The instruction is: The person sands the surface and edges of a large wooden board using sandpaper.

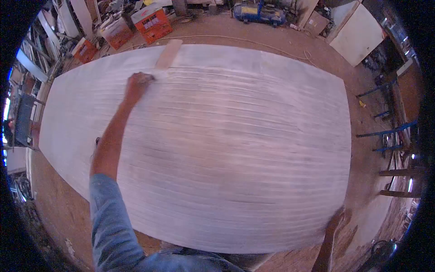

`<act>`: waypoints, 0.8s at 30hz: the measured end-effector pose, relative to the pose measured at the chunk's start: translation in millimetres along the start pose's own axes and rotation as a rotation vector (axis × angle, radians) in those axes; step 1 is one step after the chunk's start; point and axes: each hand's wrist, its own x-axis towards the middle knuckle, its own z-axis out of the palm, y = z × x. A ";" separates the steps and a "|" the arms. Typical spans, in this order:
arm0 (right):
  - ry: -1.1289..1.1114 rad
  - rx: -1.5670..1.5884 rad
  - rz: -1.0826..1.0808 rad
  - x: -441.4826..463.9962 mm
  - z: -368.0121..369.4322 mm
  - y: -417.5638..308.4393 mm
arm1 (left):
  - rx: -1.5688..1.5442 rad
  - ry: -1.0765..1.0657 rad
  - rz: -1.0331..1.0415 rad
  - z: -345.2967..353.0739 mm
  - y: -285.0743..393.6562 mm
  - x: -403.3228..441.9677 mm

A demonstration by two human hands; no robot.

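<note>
1. Well, starting at the upper left of the frame, I see orange boxes (117, 34) on the floor beyond the panel's far edge, probably parked there to leave walking room. The largest carries dark lettering on its front, too smeared on my feed to read.
2. Next comes the left hand (139, 80), below a blue sleeve (111, 222), over the upper-left part of the panel. The arm is stretched out, I judge, because that far side is a long reach from the body. Its fingers look curled and narrow; I cannot tell whether they hold anything.
3. Just beside it, a flat wooden piece (168, 55) lies across the far edge, perhaps set there to stay within reach. I find no marking on it.
4. Filling the middle, the white panel (217, 158) lies flat, streaked crosswise, presumably so its whole face can be reached. I spot no writing.
5. At the upper middle, a blue machine (260, 15) stands on the floor, well apart; its yellow label is illegible to me.
6. Lower right, the right hand (336, 218) is at the panel's edge, possibly for balance. It is blurred, so I cannot tell how its fingers stand.
7. Upper right, a pale board (358, 43) leans, likely to save floor space.
</note>
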 end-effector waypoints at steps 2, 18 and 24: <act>-0.003 0.021 0.011 1.3 -1.9 2.8 | -0.320 0.148 -0.067 22.9 66.6 39.2; 0.000 0.037 -0.088 24.9 7.1 -0.7 | -0.391 0.057 -0.215 26.8 55.5 54.5; -0.025 0.058 -0.013 18.3 -9.8 5.3 | -0.313 0.090 -0.122 26.4 29.8 32.9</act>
